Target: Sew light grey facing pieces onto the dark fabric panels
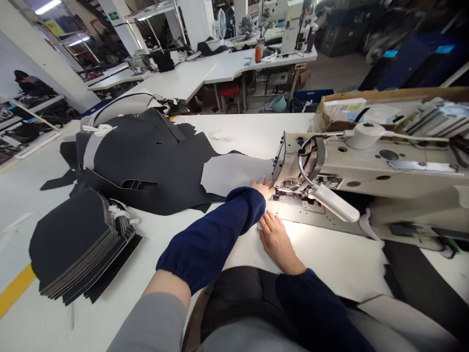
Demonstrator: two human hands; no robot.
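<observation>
My left hand (263,187) lies with its fingers stretched out at the near right edge of a light grey cut piece (234,172), close beside the sewing machine's (330,161) needle area. The navy sleeve cover on my left arm hides part of that piece. Nearer to me, my right hand (276,239) rests flat on the white table (234,254), its fingers extended below the left wrist. A lit white lamp (335,201) on a bent metal arm shines on the machine bed. The grey piece reaches left to a pile of dark sheet pieces (157,161).
A stack of dark cut pieces (76,239), with white ties beside it, sits at the left. Behind the machine stands a cardboard box (322,115) with papers. More dark material (421,274) hangs at the right. A person (32,83) sits far left.
</observation>
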